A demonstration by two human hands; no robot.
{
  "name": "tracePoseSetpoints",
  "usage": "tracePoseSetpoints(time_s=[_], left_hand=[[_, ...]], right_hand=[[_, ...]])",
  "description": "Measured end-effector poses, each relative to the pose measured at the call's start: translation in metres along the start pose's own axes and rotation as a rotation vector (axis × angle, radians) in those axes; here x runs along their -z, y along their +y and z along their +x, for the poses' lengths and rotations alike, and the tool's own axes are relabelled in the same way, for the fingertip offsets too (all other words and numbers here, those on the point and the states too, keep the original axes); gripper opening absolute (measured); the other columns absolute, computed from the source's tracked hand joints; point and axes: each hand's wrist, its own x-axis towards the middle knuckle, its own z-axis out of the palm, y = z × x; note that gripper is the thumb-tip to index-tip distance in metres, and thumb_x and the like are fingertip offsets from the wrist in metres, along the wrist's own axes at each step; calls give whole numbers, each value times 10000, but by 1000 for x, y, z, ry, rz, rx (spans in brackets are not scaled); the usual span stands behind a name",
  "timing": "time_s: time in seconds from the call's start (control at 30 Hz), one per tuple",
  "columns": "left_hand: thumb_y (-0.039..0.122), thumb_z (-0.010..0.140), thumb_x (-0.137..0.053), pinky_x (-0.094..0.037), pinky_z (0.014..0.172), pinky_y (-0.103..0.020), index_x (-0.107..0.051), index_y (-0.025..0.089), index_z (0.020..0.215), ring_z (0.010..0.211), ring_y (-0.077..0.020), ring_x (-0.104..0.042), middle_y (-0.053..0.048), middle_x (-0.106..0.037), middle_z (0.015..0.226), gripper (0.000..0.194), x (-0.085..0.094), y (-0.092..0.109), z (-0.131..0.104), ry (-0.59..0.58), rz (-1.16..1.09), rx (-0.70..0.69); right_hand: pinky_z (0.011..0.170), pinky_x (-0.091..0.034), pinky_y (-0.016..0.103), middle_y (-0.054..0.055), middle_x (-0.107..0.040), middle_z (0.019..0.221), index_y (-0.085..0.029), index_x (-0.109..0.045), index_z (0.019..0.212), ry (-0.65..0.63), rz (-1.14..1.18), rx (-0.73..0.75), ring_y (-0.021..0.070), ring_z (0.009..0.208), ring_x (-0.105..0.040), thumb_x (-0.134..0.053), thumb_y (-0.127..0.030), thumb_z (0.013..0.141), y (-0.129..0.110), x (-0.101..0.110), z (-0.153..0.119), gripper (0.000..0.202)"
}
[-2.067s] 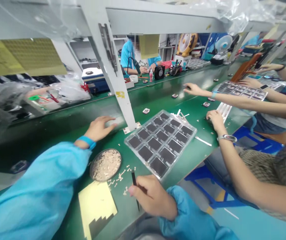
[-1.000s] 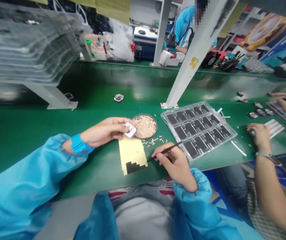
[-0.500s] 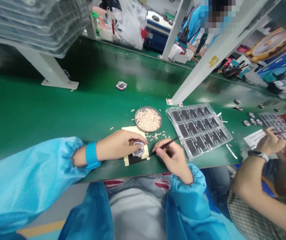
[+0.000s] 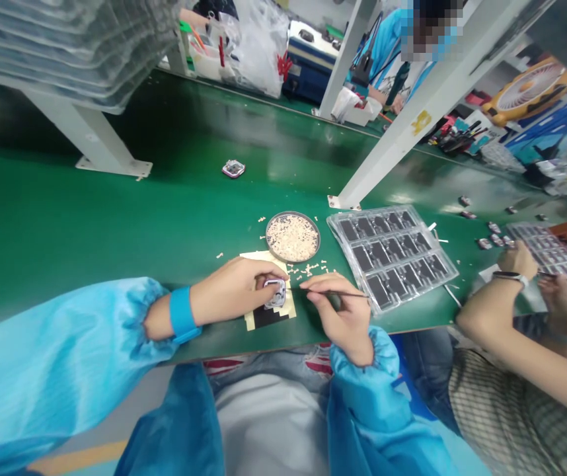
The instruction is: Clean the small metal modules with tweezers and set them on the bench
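Note:
My left hand (image 4: 236, 285) is closed on a small square watch-like case (image 4: 275, 293) with parts showing inside, held over a pad of cream paper and black sheet (image 4: 269, 316). Between the pinched fingers of my right hand (image 4: 340, 307) is a pair of dark tweezers (image 4: 333, 292). Their tip points left, at the right side of the case; whether it touches cannot be made out. Just beyond the pad stands a round dish (image 4: 293, 237) full of tiny pale pieces. More loose pale pieces (image 4: 308, 270) lie between the dish and my right hand.
Right of the dish lies a clear tray (image 4: 392, 254) of dark flat parts. Another small case (image 4: 234, 168) sits farther back. Metal posts (image 4: 347, 198) stand on the green bench. At the right a co-worker's hands (image 4: 516, 264) work near a second tray (image 4: 551, 244).
The tweezers have swung from slanting down toward the pad to nearly level, with their tip raised to the case. My left hand keeps hold of the case.

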Motion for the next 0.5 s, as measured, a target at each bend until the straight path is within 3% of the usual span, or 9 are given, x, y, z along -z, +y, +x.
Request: tracePoseSetpoints(time_s=[0.5], left_hand=[[222,838,-598,-410,558,-231,-776,221,1050,575,-121,-576,24,-719,717,277,-3,-4,-1,27,-15,-20]], right_hand=[[826,-584,418,59,-786,964,-241,-713,967,0,-90,59,226,914,-730,-706,-86,863,1,-2,-1,186]])
